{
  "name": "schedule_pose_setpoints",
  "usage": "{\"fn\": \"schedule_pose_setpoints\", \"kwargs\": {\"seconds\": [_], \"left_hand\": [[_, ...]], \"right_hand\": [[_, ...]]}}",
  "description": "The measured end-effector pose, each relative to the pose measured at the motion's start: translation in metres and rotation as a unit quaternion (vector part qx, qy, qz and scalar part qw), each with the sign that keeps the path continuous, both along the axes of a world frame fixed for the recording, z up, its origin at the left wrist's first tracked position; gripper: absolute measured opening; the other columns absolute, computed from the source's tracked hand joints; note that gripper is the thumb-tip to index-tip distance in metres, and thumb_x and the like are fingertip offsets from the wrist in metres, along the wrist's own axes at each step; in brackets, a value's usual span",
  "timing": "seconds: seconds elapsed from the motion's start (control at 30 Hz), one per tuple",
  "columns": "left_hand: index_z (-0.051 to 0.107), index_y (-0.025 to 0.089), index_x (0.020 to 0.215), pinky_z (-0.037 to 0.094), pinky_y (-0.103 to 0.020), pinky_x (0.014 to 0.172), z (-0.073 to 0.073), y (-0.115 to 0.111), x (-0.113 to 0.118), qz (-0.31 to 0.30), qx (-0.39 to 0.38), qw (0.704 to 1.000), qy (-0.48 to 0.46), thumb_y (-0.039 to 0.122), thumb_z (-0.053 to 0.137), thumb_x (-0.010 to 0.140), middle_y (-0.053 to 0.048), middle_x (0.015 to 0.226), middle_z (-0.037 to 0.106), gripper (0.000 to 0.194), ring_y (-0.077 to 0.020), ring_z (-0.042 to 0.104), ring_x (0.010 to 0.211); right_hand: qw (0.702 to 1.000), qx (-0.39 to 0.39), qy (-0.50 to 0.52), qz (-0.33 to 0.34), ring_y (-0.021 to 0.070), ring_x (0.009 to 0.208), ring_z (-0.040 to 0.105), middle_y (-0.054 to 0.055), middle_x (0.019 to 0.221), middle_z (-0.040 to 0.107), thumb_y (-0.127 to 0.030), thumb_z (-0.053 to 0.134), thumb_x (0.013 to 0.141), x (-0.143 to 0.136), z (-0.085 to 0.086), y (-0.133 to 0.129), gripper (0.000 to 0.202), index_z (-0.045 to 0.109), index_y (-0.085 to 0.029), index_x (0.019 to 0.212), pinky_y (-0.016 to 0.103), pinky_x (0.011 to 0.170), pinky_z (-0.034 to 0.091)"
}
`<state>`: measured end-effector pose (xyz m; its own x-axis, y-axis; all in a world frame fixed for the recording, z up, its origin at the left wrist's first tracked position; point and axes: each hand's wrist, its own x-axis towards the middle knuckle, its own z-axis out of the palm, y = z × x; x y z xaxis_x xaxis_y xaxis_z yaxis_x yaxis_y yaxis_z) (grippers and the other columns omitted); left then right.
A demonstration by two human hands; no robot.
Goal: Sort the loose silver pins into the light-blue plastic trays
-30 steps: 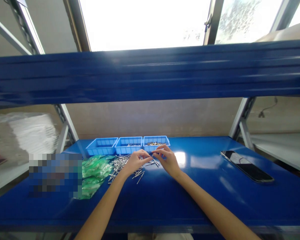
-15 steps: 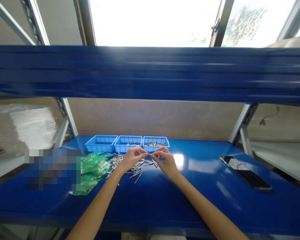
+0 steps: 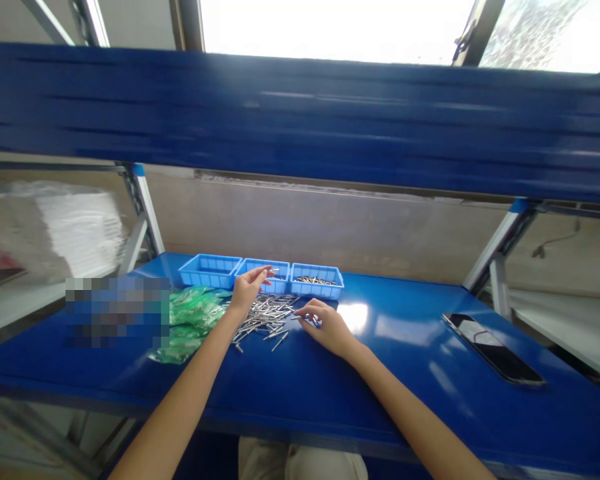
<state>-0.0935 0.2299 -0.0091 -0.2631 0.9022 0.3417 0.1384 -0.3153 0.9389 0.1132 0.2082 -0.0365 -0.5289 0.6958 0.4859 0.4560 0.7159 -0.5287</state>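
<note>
My left hand (image 3: 253, 283) is at the front of the middle blue bin (image 3: 281, 285), pinching a small metal rivet (image 3: 275, 270). Below and to the right, my right hand (image 3: 325, 323) is closed at the fingertips on another thin rivet (image 3: 295, 318), beside the pile. Many loose silver rivets (image 3: 263, 317) lie heaped on the blue table between and under the hands. The right blue bin (image 3: 317, 290) holds a layer of darker metal pieces. The middle bin has some pieces in it, partly hidden by my left hand. In the left blue bin (image 3: 210, 280) nothing shows.
Green plastic bags (image 3: 187, 320) lie left of the pile, next to a blurred-out patch. A black phone (image 3: 493, 348) rests on the right of the table (image 3: 390, 393). A blue shelf beam (image 3: 300, 120) crosses above; metal posts stand at both sides.
My hands, together at the fingertips before, are now apart. The left has moved up and left to the middle bin; the right is a little lower beside the pile. The view has tilted down slightly.
</note>
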Motion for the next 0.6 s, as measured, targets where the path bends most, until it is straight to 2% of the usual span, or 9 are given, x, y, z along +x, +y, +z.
{"fn": "schedule_pose_setpoints", "kwargs": {"seconds": [0.2, 0.3, 0.5, 0.6], "left_hand": [[0.062, 0.011, 0.101, 0.034, -0.018, 0.04, -0.014, 0.008, 0.002, -0.019, -0.026, 0.999, -0.002, 0.041, 0.054, 0.072, -0.011, 0.093, 0.067, 0.042, -0.0121, 0.06, 0.056], [0.06, 0.011, 0.103, 0.03, -0.017, 0.035, -0.017, 0.011, 0.003, -0.028, -0.037, 0.999, 0.003, 0.039, 0.052, 0.075, -0.012, 0.099, 0.065, 0.041, -0.0106, 0.059, 0.052], [0.053, 0.014, 0.114, 0.027, -0.015, 0.031, -0.014, 0.008, 0.006, -0.054, -0.063, 0.997, 0.006, 0.036, 0.055, 0.074, -0.014, 0.111, 0.059, 0.046, -0.0101, 0.06, 0.054], [0.056, 0.015, 0.109, 0.028, -0.015, 0.033, -0.009, 0.003, 0.009, -0.052, -0.055, 0.997, 0.01, 0.037, 0.056, 0.072, -0.012, 0.108, 0.06, 0.044, -0.0079, 0.057, 0.052]], "right_hand": [[0.999, 0.011, -0.034, 0.022, 0.0141, 0.077, 0.053, 0.002, 0.084, 0.058, -0.016, 0.054, 0.076, 0.0, 0.0, -0.001, 0.025, 0.062, -0.024, 0.098, 0.028, 0.069, 0.043], [0.997, 0.019, -0.058, 0.048, 0.0152, 0.082, 0.052, 0.003, 0.089, 0.059, -0.016, 0.053, 0.078, -0.001, 0.001, -0.003, 0.025, 0.061, -0.026, 0.101, 0.03, 0.073, 0.043], [0.991, 0.029, -0.093, 0.088, 0.0161, 0.089, 0.051, 0.002, 0.097, 0.059, -0.026, 0.05, 0.084, -0.005, 0.0, -0.004, 0.021, 0.063, -0.03, 0.101, 0.032, 0.08, 0.041], [0.991, 0.032, -0.091, 0.096, 0.0164, 0.088, 0.052, 0.002, 0.095, 0.06, -0.03, 0.051, 0.083, -0.005, -0.001, -0.003, 0.021, 0.064, -0.031, 0.1, 0.032, 0.08, 0.041]]}}
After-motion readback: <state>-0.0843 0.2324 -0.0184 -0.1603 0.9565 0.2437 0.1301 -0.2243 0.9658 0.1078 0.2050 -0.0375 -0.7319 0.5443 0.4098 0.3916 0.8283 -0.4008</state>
